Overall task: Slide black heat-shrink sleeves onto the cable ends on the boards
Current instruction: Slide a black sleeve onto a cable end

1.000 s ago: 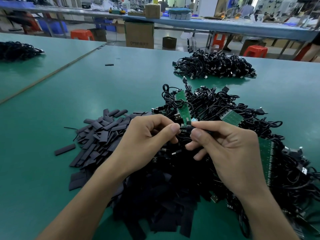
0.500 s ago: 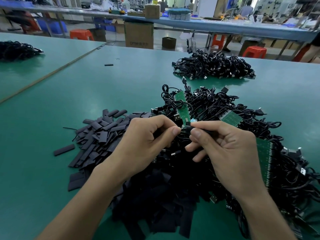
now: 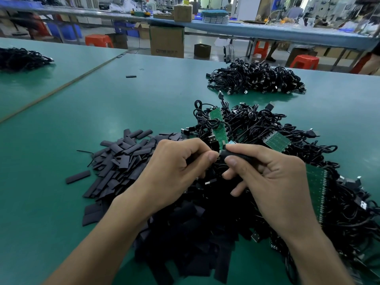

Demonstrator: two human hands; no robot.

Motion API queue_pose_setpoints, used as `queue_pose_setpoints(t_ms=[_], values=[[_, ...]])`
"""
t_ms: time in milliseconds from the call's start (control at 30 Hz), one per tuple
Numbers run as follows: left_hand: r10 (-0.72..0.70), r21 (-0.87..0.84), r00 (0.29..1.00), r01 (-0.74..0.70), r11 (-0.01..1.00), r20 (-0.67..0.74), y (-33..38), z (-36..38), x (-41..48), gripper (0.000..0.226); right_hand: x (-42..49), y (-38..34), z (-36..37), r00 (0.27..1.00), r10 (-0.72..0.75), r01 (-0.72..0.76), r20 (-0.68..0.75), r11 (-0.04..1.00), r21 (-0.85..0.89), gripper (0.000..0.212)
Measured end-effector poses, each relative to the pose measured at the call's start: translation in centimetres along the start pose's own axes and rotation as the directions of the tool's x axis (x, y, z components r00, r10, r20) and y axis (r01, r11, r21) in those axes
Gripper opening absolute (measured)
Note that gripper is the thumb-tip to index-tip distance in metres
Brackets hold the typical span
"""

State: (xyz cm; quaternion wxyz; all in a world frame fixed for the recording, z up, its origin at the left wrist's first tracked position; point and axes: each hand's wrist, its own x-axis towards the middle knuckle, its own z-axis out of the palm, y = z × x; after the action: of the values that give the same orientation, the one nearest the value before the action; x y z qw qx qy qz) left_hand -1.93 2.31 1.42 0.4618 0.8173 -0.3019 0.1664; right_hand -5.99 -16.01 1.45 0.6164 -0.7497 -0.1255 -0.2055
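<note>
The right hand (image 3: 273, 182) pinches a black heat-shrink sleeve (image 3: 238, 156) between thumb and forefinger. It holds the sleeve over the tangle of cables (image 3: 267, 128), just in front of a green board (image 3: 218, 126). The left hand (image 3: 181, 167) is curled, thumb pressed to forefinger right at the sleeve's open mouth. It appears to be holding a cable end, which the fingers mostly hide.

The sleeve looks feather-light, thin-walled and soft. Squeezed across its flat it will probably close up and block the cable, so it is better held lightly by its edges towards the rear, leaving the mouth round. The cable end looks limp and is best gripped close to its tip. A heap of loose sleeves (image 3: 123, 159) lies on the worktop (image 3: 82, 120) to the left.
</note>
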Motion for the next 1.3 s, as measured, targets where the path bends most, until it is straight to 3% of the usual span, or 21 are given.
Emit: queue_pose_setpoints(t_ms=[167, 300, 400, 867, 1300], values=[[-0.024, -0.042, 0.999, 0.023, 0.999, -0.023, 0.3, 0.2, -0.1, 0.017, -0.2, -0.3, 0.4, 0.999, 0.007, -0.006, -0.048, 1.0, 0.021, 0.028], [-0.092, -0.074, 0.991, 0.085, 0.994, -0.096, 0.6, 0.8, -0.2, 0.021, -0.3, -0.2, 0.7, 0.968, -0.013, 0.015, -0.251, 1.0, 0.008, 0.031], [-0.13, -0.107, 0.983, 0.117, 0.987, -0.127, 0.7, 1.2, -0.4, 0.024, -0.6, 0.1, 1.3, 0.948, -0.02, 0.025, -0.318, 1.0, 0.012, 0.03], [-0.139, -0.183, 0.981, 0.114, 0.977, -0.132, 0.2, 1.6, -0.4, 0.02, -0.9, 0.1, 3.1, 0.964, 0.076, -0.018, -0.256, 0.975, 0.223, 0.052], [-0.099, -0.199, 0.99, 0.078, 0.977, -0.101, 0.0, 1.7, -0.4, 0.014, -0.8, -0.1, 2.6, 0.959, 0.074, -0.019, -0.273, 0.98, 0.2, 0.031]])
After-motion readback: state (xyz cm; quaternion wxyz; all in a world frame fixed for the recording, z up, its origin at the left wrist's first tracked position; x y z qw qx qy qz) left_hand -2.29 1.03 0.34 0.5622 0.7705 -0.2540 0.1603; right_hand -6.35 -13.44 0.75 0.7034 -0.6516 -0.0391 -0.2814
